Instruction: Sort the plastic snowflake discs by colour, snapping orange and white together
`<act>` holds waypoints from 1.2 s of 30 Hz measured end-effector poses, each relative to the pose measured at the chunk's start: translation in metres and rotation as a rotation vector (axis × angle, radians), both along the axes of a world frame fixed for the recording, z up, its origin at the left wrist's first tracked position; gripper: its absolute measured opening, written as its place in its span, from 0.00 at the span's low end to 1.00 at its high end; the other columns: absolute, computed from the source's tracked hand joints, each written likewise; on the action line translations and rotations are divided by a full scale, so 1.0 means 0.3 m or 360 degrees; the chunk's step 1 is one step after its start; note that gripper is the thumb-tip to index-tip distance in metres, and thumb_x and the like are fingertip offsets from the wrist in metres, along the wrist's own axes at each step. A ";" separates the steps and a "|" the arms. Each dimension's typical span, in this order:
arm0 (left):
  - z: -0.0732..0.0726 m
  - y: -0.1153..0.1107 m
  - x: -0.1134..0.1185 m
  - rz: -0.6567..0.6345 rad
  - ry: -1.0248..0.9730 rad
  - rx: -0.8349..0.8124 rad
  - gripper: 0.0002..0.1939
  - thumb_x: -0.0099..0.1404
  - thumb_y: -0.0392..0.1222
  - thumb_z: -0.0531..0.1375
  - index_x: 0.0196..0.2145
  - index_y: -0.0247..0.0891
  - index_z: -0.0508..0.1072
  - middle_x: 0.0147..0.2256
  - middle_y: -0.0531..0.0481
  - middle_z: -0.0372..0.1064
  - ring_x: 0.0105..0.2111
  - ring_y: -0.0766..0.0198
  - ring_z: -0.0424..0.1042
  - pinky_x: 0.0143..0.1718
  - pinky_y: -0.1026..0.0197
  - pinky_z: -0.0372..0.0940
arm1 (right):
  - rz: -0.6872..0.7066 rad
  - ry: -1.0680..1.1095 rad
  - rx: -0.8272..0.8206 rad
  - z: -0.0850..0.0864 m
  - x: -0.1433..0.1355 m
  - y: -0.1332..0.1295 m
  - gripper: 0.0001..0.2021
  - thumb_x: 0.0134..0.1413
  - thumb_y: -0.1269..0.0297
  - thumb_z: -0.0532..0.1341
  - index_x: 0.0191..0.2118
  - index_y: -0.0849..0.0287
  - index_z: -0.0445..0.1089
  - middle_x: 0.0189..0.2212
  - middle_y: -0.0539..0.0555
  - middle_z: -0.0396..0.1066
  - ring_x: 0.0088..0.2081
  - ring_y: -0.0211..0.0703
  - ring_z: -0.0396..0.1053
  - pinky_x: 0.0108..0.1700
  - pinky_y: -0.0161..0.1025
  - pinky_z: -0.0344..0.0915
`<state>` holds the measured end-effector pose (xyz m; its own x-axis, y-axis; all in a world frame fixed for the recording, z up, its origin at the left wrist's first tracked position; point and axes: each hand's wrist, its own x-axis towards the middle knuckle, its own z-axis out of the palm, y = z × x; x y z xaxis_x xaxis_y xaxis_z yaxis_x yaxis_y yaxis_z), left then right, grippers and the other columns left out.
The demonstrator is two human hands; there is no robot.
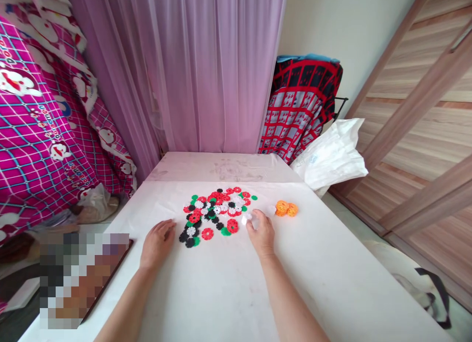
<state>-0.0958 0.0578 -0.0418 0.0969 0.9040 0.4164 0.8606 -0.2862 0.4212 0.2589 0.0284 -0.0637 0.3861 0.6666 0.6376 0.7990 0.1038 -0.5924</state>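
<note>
Right hand [263, 234] pinching a small white piece [245, 219] between thumb and index finger, at the right edge of the disc pile [220, 198]. Left hand [158, 242] open, fingers loosely bent, nothing visible in it, resting on the bench [206, 293] just left of the pile. Pile = flat notched discs in red, black, white, green (many overlapping). Orange cluster [286, 209] sits apart, beyond the right hand to its right. White bag [332, 153] by the bench's right edge.
</note>
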 end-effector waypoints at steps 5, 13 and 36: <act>-0.009 -0.006 -0.009 0.0020 0.0008 -0.0024 0.20 0.66 0.50 0.50 0.43 0.42 0.79 0.50 0.46 0.77 0.53 0.51 0.73 0.57 0.47 0.67 | 0.0039 0.0033 -0.0192 0.015 -0.012 -0.007 0.23 0.48 0.59 0.61 0.52 0.59 0.69 0.45 0.59 0.77 0.46 0.52 0.72 0.51 0.47 0.67; -0.009 -0.006 -0.015 -0.0033 0.0025 -0.0033 0.20 0.67 0.51 0.51 0.44 0.42 0.79 0.51 0.46 0.76 0.54 0.51 0.73 0.58 0.47 0.67 | -0.0120 -0.0142 -0.0522 0.056 -0.040 -0.029 0.29 0.47 0.62 0.65 0.57 0.61 0.65 0.43 0.58 0.77 0.46 0.53 0.71 0.49 0.45 0.63; 0.005 0.049 0.068 0.0060 0.0063 -0.0047 0.20 0.66 0.45 0.50 0.46 0.40 0.78 0.53 0.45 0.75 0.54 0.50 0.71 0.58 0.45 0.65 | -0.0056 -0.0094 -0.0453 0.045 -0.027 -0.023 0.24 0.52 0.57 0.61 0.54 0.59 0.68 0.43 0.57 0.78 0.45 0.50 0.73 0.49 0.44 0.64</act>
<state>-0.0753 0.0724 -0.0402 0.0786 0.9193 0.3857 0.8868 -0.2412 0.3942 0.2507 0.0216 -0.0502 0.3800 0.8089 0.4487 0.8331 -0.0886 -0.5459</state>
